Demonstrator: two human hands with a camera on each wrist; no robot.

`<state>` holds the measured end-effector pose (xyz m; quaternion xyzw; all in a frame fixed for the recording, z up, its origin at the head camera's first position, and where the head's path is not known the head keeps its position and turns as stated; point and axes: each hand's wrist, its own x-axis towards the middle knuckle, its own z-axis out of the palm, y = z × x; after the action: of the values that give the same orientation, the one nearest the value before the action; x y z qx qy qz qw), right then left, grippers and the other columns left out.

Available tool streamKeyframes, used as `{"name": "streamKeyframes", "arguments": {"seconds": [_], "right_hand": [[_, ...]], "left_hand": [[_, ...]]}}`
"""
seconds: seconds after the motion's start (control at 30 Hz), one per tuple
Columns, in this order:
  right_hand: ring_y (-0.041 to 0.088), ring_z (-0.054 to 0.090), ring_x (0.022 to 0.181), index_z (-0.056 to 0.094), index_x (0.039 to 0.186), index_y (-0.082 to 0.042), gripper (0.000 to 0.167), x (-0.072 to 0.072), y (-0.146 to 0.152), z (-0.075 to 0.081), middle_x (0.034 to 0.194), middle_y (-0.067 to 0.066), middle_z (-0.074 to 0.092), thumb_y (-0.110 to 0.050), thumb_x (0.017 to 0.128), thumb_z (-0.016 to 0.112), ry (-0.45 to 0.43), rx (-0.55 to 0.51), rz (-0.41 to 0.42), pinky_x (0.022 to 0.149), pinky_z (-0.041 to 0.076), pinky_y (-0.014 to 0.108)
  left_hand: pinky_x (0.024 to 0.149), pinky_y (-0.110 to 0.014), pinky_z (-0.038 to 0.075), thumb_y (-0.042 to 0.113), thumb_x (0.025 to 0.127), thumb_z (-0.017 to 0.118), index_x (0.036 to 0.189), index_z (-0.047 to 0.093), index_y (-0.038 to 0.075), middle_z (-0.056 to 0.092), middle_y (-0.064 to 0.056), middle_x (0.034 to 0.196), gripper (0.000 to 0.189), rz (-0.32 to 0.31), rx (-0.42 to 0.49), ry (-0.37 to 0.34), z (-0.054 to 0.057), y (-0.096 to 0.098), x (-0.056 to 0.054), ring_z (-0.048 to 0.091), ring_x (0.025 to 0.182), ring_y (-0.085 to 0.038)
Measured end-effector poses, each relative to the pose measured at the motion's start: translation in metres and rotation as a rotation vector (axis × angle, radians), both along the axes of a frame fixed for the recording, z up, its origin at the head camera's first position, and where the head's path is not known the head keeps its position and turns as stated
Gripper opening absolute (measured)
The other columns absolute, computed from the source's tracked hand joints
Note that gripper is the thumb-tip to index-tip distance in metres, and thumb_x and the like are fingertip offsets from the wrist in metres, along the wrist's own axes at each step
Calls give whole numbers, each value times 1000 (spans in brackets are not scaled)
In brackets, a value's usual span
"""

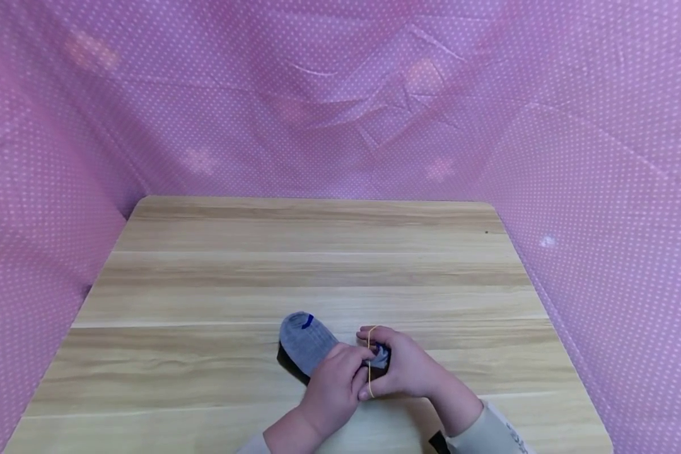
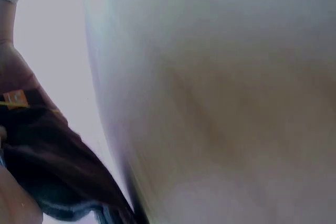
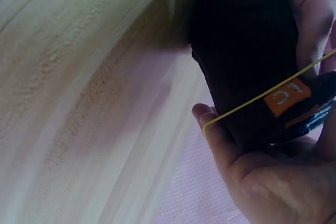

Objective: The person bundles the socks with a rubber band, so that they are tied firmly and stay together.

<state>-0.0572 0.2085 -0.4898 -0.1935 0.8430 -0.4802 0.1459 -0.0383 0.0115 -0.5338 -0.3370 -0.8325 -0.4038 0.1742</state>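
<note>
Gripped by my left hand [image 1: 335,381] is a pair of socks, a grey sock [image 1: 306,343] with a blue mark lying over a dark sock [image 1: 291,364]. Their toe end points away to the left, over the table. My right hand [image 1: 408,366] curves round the cuff end, thumb and fingers spread apart inside a yellow rubber band [image 3: 257,97]. The band is stretched across the socks near an orange label [image 3: 286,98]. In the left wrist view, the dark sock [image 2: 58,150] hangs at the lower left, and part of the band [image 2: 14,104] shows.
A wood-grain table [image 1: 295,265] with rounded far corners lies under the hands. Pink dotted cloth [image 1: 318,113] hangs behind it and along both sides. A black strap-like piece [image 1: 439,442] shows beside the right sleeve [image 1: 488,432] at the near edge.
</note>
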Motion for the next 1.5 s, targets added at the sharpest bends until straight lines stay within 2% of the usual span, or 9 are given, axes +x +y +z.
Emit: {"name": "streamKeyframes", "arguments": {"seconds": [0.17, 0.33, 0.5, 0.7, 0.9, 1.0, 1.27, 1.4, 1.5], "right_hand": [[37, 52, 141, 68, 108, -15, 55, -1, -1, 0, 141, 19, 65, -33, 68, 101, 11, 5, 27, 118, 38, 50], [27, 67, 117, 68, 130, 3, 64, -7, 3, 0, 140, 26, 63, -18, 76, 94, -77, -107, 47, 103, 50, 28], [22, 66, 115, 61, 136, 10, 76, -7, 9, -2, 139, 28, 62, -16, 74, 95, -134, -121, 32, 102, 49, 25], [13, 70, 91, 71, 118, 4, 35, -3, 11, -4, 104, 6, 76, -18, 91, 79, -121, -64, 63, 84, 58, 30], [13, 71, 93, 74, 115, 5, 25, 3, 5, -14, 106, 14, 77, -15, 100, 71, -99, -155, 27, 85, 58, 29], [18, 73, 97, 76, 105, 3, 14, 7, 5, -21, 106, 17, 77, -8, 98, 73, 8, -213, 34, 90, 57, 30], [10, 64, 82, 68, 85, -17, 13, 16, -1, -20, 86, -6, 69, -10, 89, 79, 668, -26, 118, 76, 54, 26], [10, 61, 80, 64, 85, -18, 14, 18, -3, -19, 82, -10, 65, -15, 93, 76, 760, 46, 113, 74, 52, 27], [10, 62, 80, 65, 88, -16, 12, 20, -2, -21, 86, -6, 66, -11, 95, 74, 714, 61, 71, 72, 53, 28]], "left_hand": [[82, -28, 56, -4, 88, 68, 108, 63, 9, 70, 1, 101, 24, -27, 33, -27, -1, -1, -2, 63, 97, -15], [84, -29, 57, -8, 87, 67, 107, 63, 9, 70, 0, 105, 26, 9, 165, -60, 0, -2, -1, 64, 99, -15], [85, -28, 56, -12, 84, 63, 105, 62, 9, 71, -2, 104, 30, 16, 278, -35, 1, -3, 2, 66, 97, -17], [82, -28, 55, -15, 85, 60, 104, 62, 6, 72, -4, 104, 28, 90, 359, -17, 4, -1, 2, 66, 93, -19], [83, -32, 60, -18, 86, 62, 105, 61, 4, 72, -9, 104, 29, 153, 426, -58, 7, 2, 2, 71, 96, -22], [82, -34, 62, -21, 86, 61, 107, 60, 1, 72, -14, 104, 30, 191, 481, -77, 8, 2, -1, 73, 99, -26], [78, -38, 63, -13, 86, 66, 106, 63, 1, 74, -14, 101, 24, 274, 416, -105, 10, 4, -8, 74, 97, -24], [79, -38, 62, -6, 82, 73, 103, 69, 4, 74, -8, 98, 24, 245, 327, -95, 10, 7, -11, 73, 93, -20], [84, -36, 60, -5, 81, 75, 109, 72, 8, 73, -2, 105, 31, 131, 287, -172, 11, 5, -12, 71, 97, -17]]}}
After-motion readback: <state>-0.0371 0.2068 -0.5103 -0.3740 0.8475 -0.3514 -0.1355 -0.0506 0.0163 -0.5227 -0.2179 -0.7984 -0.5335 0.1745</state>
